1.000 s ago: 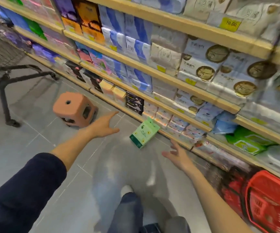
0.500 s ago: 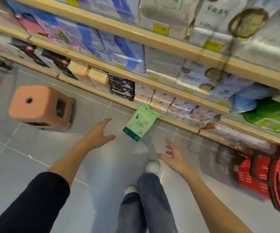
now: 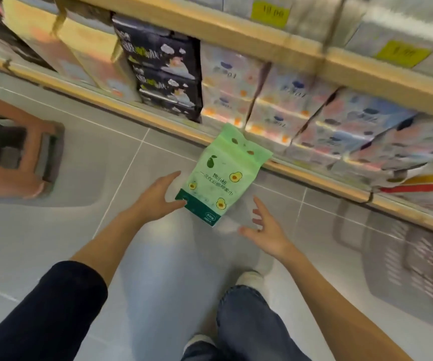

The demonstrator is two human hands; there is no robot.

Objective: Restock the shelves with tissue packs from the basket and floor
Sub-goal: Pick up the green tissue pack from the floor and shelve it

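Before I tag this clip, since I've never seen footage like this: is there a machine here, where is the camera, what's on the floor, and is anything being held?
There is no machine. These are a person's two bare arms, filmed by one wide-angle camera worn on the head and looking down. A green avocado-print tissue pack lies on the grey tiled floor by the bottom shelf, which is stocked with other tissue packs. The left hand reaches the pack's lower corner with fingers spread, and the thumb seems to touch it. The right hand is open beside the pack, not touching it. Nothing is gripped yet. An orange stool is at the left and a blurred basket at the right.
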